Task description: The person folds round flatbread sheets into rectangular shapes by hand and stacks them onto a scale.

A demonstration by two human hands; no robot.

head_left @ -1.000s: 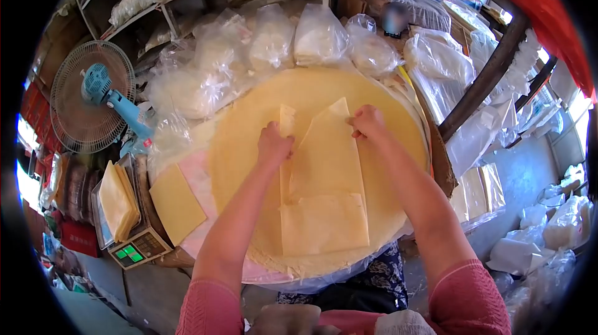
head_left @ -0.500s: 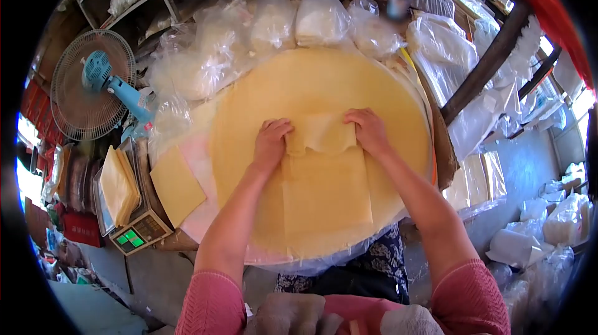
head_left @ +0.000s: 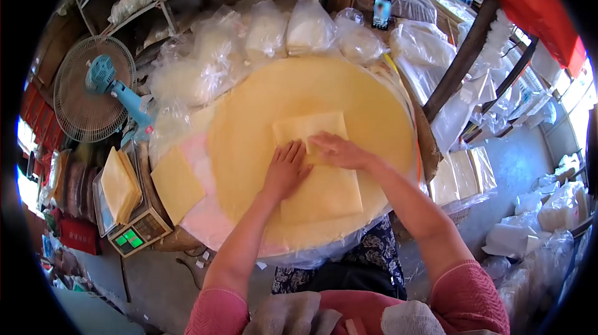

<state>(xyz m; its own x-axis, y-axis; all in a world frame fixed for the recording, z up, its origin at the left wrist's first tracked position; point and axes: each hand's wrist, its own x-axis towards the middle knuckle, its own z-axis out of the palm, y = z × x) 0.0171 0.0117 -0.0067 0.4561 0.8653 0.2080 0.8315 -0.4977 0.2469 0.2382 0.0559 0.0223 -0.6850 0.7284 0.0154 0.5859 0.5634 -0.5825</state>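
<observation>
A thin yellowish sheet (head_left: 324, 198), folded into a rough rectangle, lies on a large round layer of similar yellow sheet (head_left: 249, 107). My left hand (head_left: 288, 170) rests flat on the folded sheet, left of its middle, with the fingers stretched out. Close beside it, my right hand (head_left: 336, 150) touches the upper middle of the folded sheet. Its fingers point left, loosely bent and apart, and nothing shows in them. The far folded edge of the sheet reaches past both hands.
Filled clear plastic bags (head_left: 265, 33) line the far side. At left stand a blue fan (head_left: 103, 76) and a scale (head_left: 140, 232) bearing a stack of folded yellow sheets (head_left: 118, 188). A phone (head_left: 382, 13) is at the back; a dark post (head_left: 464, 57) slants at right.
Both hands released the sheet's far edge and came nearer and together onto the folded sheet. The raised flap now lies flat. The camera view has shifted slightly.
</observation>
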